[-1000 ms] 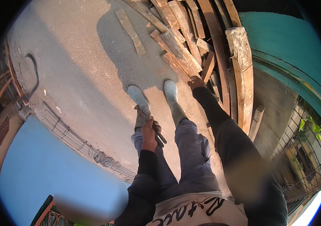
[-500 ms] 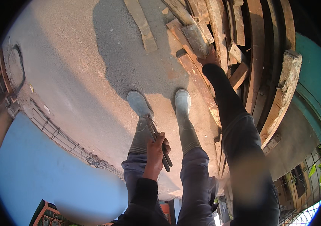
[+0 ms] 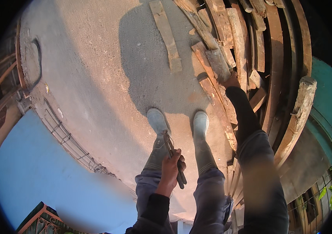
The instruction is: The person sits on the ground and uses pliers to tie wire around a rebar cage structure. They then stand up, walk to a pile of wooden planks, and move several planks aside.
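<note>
My left hand (image 3: 170, 167) is closed around dark metal pincers (image 3: 168, 143), held over my left boot with the jaws pointing away from me and the handles toward me. A thin bit of wire seems to show by the jaws. My right arm reaches forward to the wood pile, where my right hand (image 3: 231, 81) grips the near end of a short, thick wooden beam (image 3: 217, 64). Its fingers are partly hidden by the wood and by shadow. That beam lies on long weathered planks (image 3: 215, 97) at the pile's left edge.
Many beams and planks (image 3: 277, 58) are heaped to the right, with a thick rough beam (image 3: 296, 117) jutting toward me. One loose plank (image 3: 167, 39) lies on the paved ground ahead. On the left a steel rebar frame (image 3: 66, 136) runs beside a blue surface (image 3: 53, 167).
The whole view has shifted, so everything sits lower and further right in the picture. My left hand keeps the pincers, and my right hand stays at the beam's end.
</note>
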Action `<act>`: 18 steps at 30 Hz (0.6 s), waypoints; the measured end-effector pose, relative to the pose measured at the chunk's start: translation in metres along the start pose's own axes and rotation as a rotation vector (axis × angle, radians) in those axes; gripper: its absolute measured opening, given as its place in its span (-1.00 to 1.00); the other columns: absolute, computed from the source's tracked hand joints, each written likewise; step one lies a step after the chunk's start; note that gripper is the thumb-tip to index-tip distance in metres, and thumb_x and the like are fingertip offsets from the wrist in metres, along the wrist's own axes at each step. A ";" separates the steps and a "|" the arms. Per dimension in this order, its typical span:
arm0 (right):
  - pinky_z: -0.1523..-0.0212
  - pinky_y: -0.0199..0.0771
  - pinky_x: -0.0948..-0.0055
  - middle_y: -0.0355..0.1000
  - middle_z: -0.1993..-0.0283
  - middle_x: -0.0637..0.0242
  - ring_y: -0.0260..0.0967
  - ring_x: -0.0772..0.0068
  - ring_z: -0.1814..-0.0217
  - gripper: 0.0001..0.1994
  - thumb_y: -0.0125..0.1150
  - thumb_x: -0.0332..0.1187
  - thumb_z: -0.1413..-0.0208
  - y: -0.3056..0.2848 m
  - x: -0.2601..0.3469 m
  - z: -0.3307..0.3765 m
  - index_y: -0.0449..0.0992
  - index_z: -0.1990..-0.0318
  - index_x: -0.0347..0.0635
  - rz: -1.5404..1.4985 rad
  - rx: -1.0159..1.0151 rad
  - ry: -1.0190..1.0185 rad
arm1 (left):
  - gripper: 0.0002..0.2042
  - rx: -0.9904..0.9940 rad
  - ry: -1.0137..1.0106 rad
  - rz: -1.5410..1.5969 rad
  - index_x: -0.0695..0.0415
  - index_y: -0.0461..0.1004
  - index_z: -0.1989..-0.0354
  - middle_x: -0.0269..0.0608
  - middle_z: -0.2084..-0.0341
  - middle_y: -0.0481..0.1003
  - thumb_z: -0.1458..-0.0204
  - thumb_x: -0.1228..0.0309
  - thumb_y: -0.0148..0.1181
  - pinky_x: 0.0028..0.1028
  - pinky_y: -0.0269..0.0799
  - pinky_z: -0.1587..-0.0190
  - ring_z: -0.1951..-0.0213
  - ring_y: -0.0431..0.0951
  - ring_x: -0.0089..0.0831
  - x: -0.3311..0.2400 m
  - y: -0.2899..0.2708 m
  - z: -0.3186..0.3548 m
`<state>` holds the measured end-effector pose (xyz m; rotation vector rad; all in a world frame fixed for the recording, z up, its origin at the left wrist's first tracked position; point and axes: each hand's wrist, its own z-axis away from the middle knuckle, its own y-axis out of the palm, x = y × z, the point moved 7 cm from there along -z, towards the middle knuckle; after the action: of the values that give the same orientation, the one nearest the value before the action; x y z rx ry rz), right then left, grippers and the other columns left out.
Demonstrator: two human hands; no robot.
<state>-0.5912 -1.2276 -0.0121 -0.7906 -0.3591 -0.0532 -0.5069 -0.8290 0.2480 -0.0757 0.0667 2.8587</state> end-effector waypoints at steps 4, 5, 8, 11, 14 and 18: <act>-0.23 0.36 0.19 0.34 -0.21 -0.17 0.37 -0.05 -0.22 0.04 0.57 -0.04 0.27 -0.008 0.019 0.001 0.08 -0.35 -0.27 0.090 0.095 0.019 | -0.77 -0.012 -0.019 -0.023 0.08 0.42 0.39 -0.36 0.59 0.41 -0.21 0.21 0.17 -0.53 0.27 0.55 0.63 0.41 -0.57 0.000 -0.001 0.001; -0.24 0.36 0.20 0.33 -0.23 -0.17 0.36 -0.06 -0.23 0.05 0.57 -0.03 0.26 -0.012 0.026 0.004 0.08 -0.36 -0.28 0.122 0.129 0.018 | -0.77 -0.012 -0.013 -0.028 0.08 0.42 0.38 -0.36 0.59 0.41 -0.21 0.21 0.17 -0.53 0.27 0.55 0.63 0.41 -0.57 -0.001 -0.001 0.001; -0.26 0.34 0.21 0.33 -0.21 -0.19 0.33 -0.07 -0.26 0.06 0.56 -0.01 0.27 -0.012 0.031 0.010 0.10 -0.35 -0.35 0.125 0.090 -0.026 | -0.79 -0.014 0.010 -0.031 0.09 0.41 0.37 -0.35 0.58 0.42 -0.20 0.24 0.17 -0.53 0.26 0.57 0.64 0.41 -0.57 -0.003 -0.001 0.002; -0.25 0.35 0.20 0.37 -0.16 -0.20 0.35 -0.09 -0.23 0.03 0.56 -0.04 0.27 -0.012 0.012 0.015 0.12 -0.32 -0.40 0.124 0.040 -0.039 | -0.81 -0.021 0.033 -0.053 0.11 0.40 0.36 -0.32 0.60 0.41 -0.19 0.28 0.17 -0.50 0.23 0.60 0.67 0.39 -0.55 -0.008 -0.001 -0.003; -0.12 0.39 0.10 0.42 -0.03 -0.14 0.39 -0.13 -0.10 -0.22 0.54 -0.11 0.28 -0.029 0.027 0.044 0.32 -0.09 -0.34 0.082 -0.123 -0.185 | -0.82 -0.030 0.037 -0.017 0.11 0.39 0.38 -0.33 0.61 0.40 -0.19 0.29 0.16 -0.50 0.22 0.63 0.69 0.39 -0.55 -0.001 -0.001 -0.006; -0.09 0.43 0.16 0.46 0.03 -0.11 0.43 -0.09 -0.06 -0.23 0.55 -0.07 0.27 -0.069 0.067 0.114 0.36 -0.09 -0.31 -0.069 -0.049 -0.206 | -0.82 -0.007 0.052 -0.038 0.10 0.37 0.37 -0.34 0.62 0.38 -0.20 0.30 0.14 -0.50 0.23 0.64 0.70 0.38 -0.55 0.009 0.000 -0.013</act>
<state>-0.5742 -1.1906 0.1316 -0.8346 -0.5816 -0.0455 -0.5149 -0.8270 0.2342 -0.1517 0.0659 2.8195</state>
